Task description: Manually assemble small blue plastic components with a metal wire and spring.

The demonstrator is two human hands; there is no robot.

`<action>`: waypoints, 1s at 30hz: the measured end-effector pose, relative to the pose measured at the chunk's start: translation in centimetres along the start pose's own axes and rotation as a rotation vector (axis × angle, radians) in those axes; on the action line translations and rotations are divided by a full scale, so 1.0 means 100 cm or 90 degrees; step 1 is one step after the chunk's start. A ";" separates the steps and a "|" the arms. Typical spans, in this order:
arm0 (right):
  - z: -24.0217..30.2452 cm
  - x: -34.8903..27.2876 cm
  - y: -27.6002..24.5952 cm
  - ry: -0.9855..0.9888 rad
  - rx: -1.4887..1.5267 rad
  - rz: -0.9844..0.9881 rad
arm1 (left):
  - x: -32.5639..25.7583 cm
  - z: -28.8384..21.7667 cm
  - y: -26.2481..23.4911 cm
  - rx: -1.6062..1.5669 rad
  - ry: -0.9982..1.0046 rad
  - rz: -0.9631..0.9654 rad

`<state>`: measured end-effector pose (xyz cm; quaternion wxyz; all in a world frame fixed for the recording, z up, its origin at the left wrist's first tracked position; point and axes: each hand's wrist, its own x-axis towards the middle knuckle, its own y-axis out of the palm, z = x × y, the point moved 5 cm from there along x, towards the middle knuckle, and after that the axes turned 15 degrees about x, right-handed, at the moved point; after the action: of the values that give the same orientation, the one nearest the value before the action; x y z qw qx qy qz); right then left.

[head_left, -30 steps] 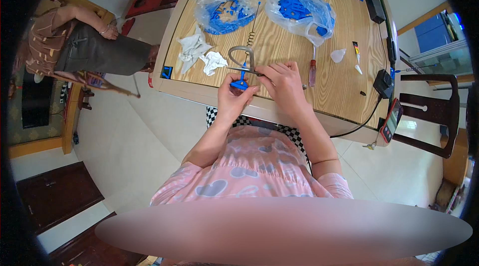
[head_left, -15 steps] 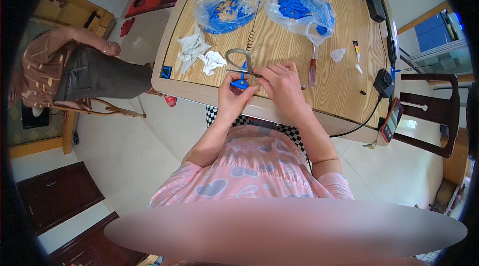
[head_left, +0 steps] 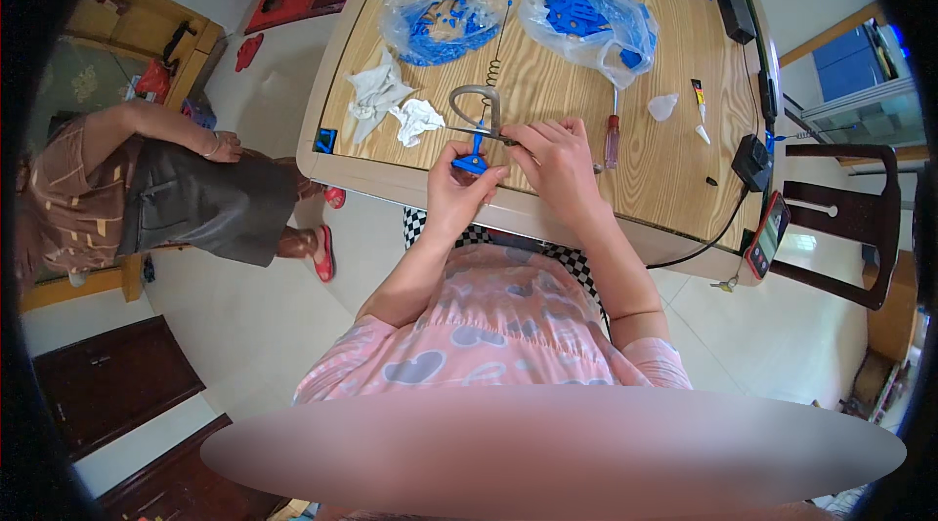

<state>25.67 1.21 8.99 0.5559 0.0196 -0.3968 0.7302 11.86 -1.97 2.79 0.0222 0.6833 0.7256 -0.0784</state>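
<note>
Assembly step in hand: left hand (head_left: pixel 457 191) pinches a small blue plastic part (head_left: pixel 472 162) at the bench (head_left: pixel 547 96) near edge, right hand (head_left: pixel 557 158) closed on pliers (head_left: pixel 479 111); next move likely needs steady alignment.

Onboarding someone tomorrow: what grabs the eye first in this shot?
Two hands meet at the near edge of the wooden table: the left hand pinches a small blue plastic part, the right hand works a metal tool against it. Behind them lie two clear bags of blue parts.
</note>
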 end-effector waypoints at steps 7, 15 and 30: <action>0.004 0.001 0.002 -0.013 -0.004 0.011 | 0.000 -0.003 0.000 0.006 -0.015 -0.001; 0.003 0.001 0.003 -0.013 -0.005 0.018 | 0.001 0.003 0.000 -0.016 0.000 0.008; 0.000 0.002 0.001 -0.009 -0.013 -0.005 | 0.003 0.002 -0.001 -0.013 -0.010 0.009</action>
<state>25.51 1.35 9.07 0.5565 0.0204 -0.4081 0.7234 11.71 -1.76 2.53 0.0350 0.6877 0.7212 -0.0763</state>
